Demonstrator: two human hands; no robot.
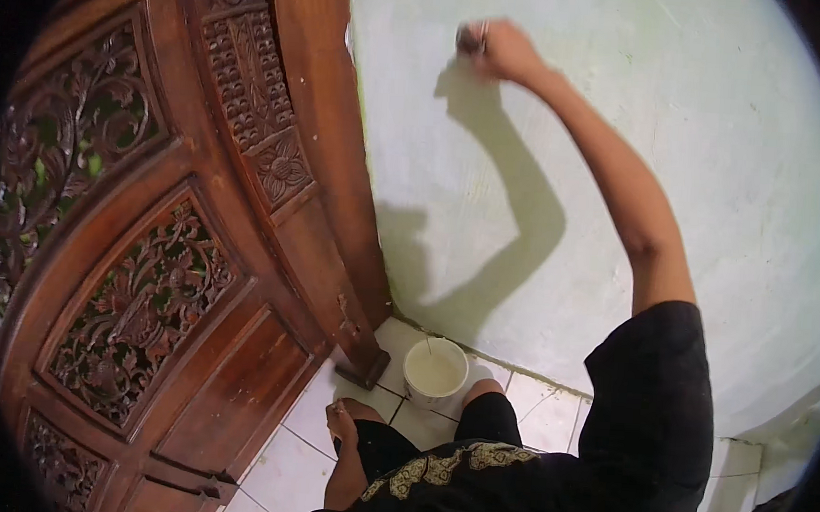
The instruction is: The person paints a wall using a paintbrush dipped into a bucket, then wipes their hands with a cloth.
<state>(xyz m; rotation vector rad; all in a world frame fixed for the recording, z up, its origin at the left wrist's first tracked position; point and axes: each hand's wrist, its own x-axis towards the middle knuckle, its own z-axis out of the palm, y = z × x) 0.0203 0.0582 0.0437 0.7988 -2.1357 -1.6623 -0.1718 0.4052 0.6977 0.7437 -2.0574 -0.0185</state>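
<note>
Black shirt [545,499] with a pale patterned print fills the bottom of the head view, nearest the camera, its sleeve leading to my raised right arm [613,165]. At the far end of that arm, my right hand [509,54] is closed around a small dark tool [469,40]. Blur hides its exact kind, and its long axis looks too foreshortened for me to tell. It sticks out to the left of my fist, up against or just off the pale green wall [683,85]; I cannot tell whether it touches.

What matters most, I judge, is how this tool lies to the white bucket [411,380]. The bucket stands upright on the tiled floor [284,474], near the foot of the wall and between my knees and the wall, with pale contents [436,375] inside. From my grip it lies well below, almost straight down. My left hand [341,423], resting at my left knee, is much the nearer to it, but the tool sits in my right. Whether my left fingers hold anything, I cannot tell. Left of the bucket stands a carved wooden door [176,171].
</note>
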